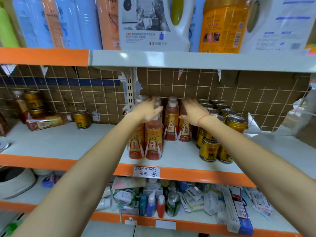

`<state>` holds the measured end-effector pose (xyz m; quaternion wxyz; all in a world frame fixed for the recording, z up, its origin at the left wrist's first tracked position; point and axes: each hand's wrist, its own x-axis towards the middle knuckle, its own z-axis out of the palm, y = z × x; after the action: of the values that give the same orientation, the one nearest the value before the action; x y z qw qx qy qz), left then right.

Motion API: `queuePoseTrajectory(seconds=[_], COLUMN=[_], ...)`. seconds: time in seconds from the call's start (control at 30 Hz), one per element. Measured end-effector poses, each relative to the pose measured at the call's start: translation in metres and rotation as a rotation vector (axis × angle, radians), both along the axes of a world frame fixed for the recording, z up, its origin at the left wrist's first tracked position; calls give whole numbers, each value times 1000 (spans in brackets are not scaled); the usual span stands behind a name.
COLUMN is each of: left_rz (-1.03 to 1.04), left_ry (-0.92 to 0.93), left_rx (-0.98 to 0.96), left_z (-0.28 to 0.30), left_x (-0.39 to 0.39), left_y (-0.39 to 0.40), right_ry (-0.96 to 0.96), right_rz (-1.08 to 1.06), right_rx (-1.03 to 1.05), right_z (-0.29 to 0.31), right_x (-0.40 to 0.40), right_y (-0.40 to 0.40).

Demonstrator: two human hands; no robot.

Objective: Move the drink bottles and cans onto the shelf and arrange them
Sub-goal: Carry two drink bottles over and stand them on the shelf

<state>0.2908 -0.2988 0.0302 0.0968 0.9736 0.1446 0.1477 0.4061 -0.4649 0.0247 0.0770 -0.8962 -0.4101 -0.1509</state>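
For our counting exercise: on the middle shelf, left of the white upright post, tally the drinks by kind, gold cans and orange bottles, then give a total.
Gold cans: 3 (two stacked, one alone)
Orange drink bottles: 2 (one upright, one lying down)
Total: 5
The dark shape cut off at the far left edge is not counted.

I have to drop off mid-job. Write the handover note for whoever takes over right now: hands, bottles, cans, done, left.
Left hand: on the tops of the left orange drink bottles.
Right hand: on the top of the right orange bottles.
Done: bottles and the block of gold cans stand on the middle shelf.
Left: a lone gold can, stacked cans and a bottle further left, apart from the group.
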Motion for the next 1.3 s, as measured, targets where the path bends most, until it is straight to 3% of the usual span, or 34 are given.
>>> queuePoseTrajectory(seconds=[0.7, 1.3], left_rz=[123, 444], left_ry=[96, 175], left_rx=[105, 57], left_z=[-26, -70], left_x=[-186, -399], left_y=[57, 205], right_ry=[-3, 14], right_rz=[95, 410], right_rx=[-51, -130], right_z=[0, -33], right_x=[-171, -318], right_y=[45, 228])
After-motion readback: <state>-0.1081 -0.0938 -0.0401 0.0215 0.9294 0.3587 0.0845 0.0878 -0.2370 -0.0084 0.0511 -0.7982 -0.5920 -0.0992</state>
